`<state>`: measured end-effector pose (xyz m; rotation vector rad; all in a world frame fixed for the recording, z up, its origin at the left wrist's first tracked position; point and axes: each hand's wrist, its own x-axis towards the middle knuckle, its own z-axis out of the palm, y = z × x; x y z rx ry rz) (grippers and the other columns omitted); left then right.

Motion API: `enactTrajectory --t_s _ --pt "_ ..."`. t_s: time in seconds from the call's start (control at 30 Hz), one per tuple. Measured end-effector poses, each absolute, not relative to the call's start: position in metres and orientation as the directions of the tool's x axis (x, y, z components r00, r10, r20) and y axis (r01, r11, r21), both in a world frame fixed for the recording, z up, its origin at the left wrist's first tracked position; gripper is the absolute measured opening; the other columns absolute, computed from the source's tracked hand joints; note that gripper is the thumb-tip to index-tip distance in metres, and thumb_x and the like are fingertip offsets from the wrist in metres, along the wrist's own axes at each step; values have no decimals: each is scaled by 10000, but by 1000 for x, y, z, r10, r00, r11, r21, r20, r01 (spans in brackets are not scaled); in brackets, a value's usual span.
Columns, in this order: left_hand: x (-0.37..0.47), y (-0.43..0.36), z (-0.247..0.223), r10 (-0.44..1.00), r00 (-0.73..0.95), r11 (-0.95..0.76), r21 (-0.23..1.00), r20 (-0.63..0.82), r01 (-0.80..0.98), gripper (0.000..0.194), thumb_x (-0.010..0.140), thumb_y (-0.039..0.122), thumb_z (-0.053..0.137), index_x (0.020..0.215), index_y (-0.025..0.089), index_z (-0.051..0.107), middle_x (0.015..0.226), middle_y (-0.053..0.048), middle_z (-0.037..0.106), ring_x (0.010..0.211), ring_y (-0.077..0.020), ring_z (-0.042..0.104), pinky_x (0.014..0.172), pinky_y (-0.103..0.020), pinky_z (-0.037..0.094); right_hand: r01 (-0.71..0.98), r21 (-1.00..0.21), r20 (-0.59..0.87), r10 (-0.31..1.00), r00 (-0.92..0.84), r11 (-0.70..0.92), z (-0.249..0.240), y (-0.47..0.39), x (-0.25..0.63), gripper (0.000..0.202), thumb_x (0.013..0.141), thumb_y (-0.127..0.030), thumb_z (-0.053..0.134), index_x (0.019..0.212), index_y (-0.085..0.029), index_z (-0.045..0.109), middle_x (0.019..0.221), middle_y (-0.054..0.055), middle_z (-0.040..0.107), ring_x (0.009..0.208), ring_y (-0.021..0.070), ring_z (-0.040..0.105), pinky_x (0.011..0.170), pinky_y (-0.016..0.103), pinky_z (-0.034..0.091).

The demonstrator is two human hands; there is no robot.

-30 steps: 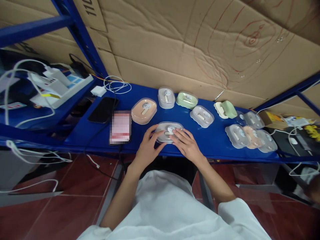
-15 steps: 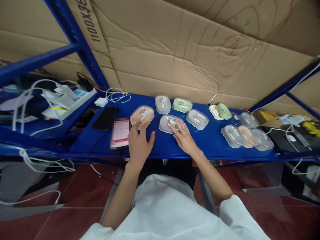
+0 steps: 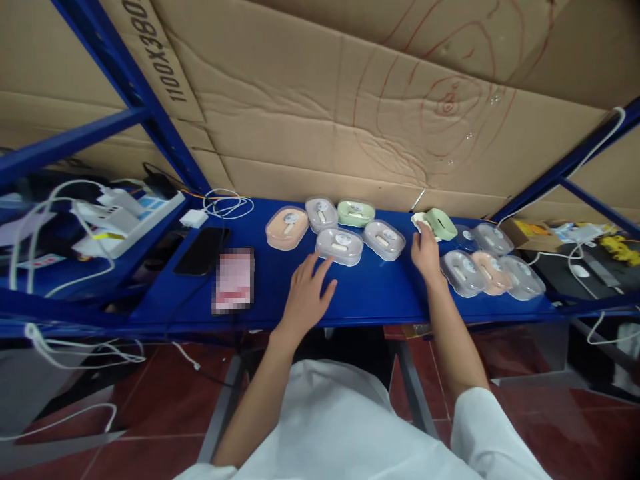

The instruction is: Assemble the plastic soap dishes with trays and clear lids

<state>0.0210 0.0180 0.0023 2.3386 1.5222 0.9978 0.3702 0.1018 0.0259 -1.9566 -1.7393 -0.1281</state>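
Note:
My left hand is open over the blue shelf, its fingertips near the front edge of a grey packaged case. My right hand reaches to a cream card piece beside a green case; whether its fingers grip it is unclear. A peach case, another grey one, a green one and a grey one lie around the middle. Several more packaged cases, grey and peach, sit in a group to the right.
A black phone and a phone with a lit, blurred screen lie at the left, with a white charger and cable behind. Cardboard stands behind the shelf. Blue posts frame both sides.
My right hand has moved right, from the middle grey case to the cream piece. My left hand has left the peach case, moving right towards the grey case. The view has shifted slightly.

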Motion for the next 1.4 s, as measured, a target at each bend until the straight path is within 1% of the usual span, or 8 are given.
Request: enactTrajectory --t_s 0.2,0.5,0.63,0.8,0.93,1.1,1.27,1.4 --pt "38 13 -7 876 327 -468 468 354 749 499 1074 374 527 1551 230 527 1546 -176 574 1436 -345 554 1175 -578 452 930 -187 235 904 356 -318 29 139 383 538 1018 -287 458 1469 -4 538 1463 345 583 1406 448 527 1154 694 341" --pt "50 38 -4 857 452 -515 461 249 723 609 1072 374 525 1659 292 387 1715 -167 417 1563 -401 430 1211 -740 303 953 -76 155 941 302 -293 16 30 344 413 1069 -401 498 1347 -169 697 1210 200 749 1006 311 757 866 391 557" --pt "49 27 0 850 447 -527 495 279 691 614 1078 337 512 1672 308 357 1746 -125 373 1570 -362 424 1242 -670 329 993 -117 233 971 56 -29 8 -21 310 358 1077 -367 531 1336 -192 706 1140 169 780 999 315 765 905 436 571" --pt "36 2 -3 785 519 -619 465 338 633 459 1080 261 510 1532 321 566 1760 -70 356 1626 -335 325 1272 -606 326 805 -315 321 854 -409 504 32 -13 304 378 1110 -333 460 1422 -290 669 1404 94 717 1360 267 641 1146 477 507" --pt "21 -10 -10 801 461 -596 431 382 677 235 1078 301 560 1218 280 748 1522 -87 640 1429 -311 566 1210 -575 391 961 -266 484 873 65 76 48 68 342 491 1100 -273 321 1485 -156 603 1580 190 561 1503 309 494 1231 543 403" --pt "7 -13 -15 821 381 -554 434 425 710 281 1025 355 673 1292 278 711 1380 -112 700 1273 -312 646 1111 -547 462 856 -104 282 810 514 -507 36 151 388 654 985 -277 536 1579 -23 431 1586 332 473 1501 445 403 1192 716 284" --pt "4 -11 -15 837 350 -541 539 420 646 396 1036 328 629 1430 295 617 1487 -116 611 1397 -300 582 1177 -505 470 856 -135 285 808 516 -499 40 140 398 437 1012 -283 472 1366 -113 663 1389 243 633 1299 390 570 1119 613 386" --pt "1 -13 -13 868 298 -495 643 398 584 558 1034 297 622 1569 324 467 1616 -125 470 1486 -289 511 1217 -499 471 941 -298 533 790 303 -160 44 73 358 484 1090 -382 391 1425 -136 638 1323 216 653 1244 341 608 1059 506 491"
